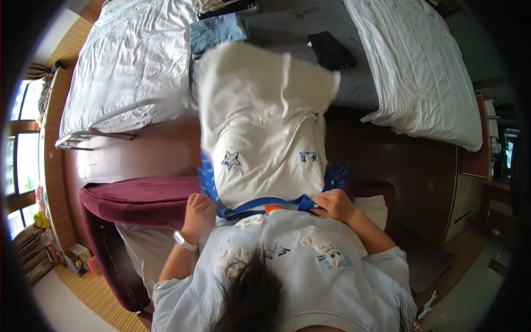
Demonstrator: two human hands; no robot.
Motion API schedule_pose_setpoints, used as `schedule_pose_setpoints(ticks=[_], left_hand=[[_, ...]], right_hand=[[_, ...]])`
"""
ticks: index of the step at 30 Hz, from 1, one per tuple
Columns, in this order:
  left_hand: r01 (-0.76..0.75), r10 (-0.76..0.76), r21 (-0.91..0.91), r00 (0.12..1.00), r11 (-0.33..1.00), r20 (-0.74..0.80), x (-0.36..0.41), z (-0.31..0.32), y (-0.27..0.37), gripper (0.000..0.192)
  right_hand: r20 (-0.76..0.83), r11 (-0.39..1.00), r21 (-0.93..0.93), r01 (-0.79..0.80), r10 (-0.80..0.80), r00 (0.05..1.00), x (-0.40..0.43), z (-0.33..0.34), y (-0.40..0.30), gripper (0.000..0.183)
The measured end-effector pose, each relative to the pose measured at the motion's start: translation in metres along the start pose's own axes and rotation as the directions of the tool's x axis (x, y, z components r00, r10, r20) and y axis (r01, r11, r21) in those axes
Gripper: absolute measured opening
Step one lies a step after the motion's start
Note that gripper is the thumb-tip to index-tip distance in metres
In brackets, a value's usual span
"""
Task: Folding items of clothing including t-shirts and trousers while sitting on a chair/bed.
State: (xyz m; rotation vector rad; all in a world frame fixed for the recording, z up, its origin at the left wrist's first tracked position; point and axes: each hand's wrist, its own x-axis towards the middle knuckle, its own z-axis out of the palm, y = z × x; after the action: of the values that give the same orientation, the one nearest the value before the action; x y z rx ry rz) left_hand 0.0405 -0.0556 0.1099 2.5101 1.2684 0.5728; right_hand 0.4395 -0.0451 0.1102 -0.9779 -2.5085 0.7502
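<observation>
A white short-sleeved shirt (265, 124) stretches out in front of my chest, its far hem blurred and lifted over the bed's edge. It has blue star-patterned sleeves, a blue neckline band, an embroidered star and some lettering. An orange tag shows inside the neck. My left hand (200, 211), with a light band at the wrist, grips one shoulder beside the neckline. On the other side, my right hand (335, 204) pinches the blue fabric by the opposite shoulder. The fingertips of both hands are partly hidden.
Ahead lies a grey mattress (286, 25) with folded blue clothing (218, 31) and a folded black garment (332, 50). White bedding (132, 62) covers its left part; more white bedding (423, 79) is at right. A maroon padded piece (141, 197) stands nearby at left. Windows (29, 162) line the left.
</observation>
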Motion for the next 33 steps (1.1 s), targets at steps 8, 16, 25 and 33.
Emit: schedule_pose_setpoints(ticks=[8,16,25,33], left_hand=[[0.418,-0.479,-0.386,0.875,0.822,-0.071,-0.019,0.009,0.02,0.025],[0.092,-0.471,-0.815,0.85,0.572,-0.235,0.062,-0.045,0.003,0.014],[-0.179,-0.181,-0.724,0.903,0.667,-0.39,0.137,-0.097,0.027,0.028],[-0.009,-0.416,-0.969,0.902,0.248,-0.115,0.145,-0.087,0.05,0.029]], right_hand=[[-0.04,0.821,0.501,-0.276,0.34,0.939,0.012,-0.003,-0.014,0.027],[0.127,0.66,0.752,-0.002,-0.143,0.982,0.091,-0.096,-0.039,0.026],[0.045,0.568,0.684,0.458,-0.659,0.751,0.189,-0.084,-0.095,0.027],[-0.28,0.749,0.486,0.451,-0.355,0.892,0.23,-0.065,-0.05,0.013]])
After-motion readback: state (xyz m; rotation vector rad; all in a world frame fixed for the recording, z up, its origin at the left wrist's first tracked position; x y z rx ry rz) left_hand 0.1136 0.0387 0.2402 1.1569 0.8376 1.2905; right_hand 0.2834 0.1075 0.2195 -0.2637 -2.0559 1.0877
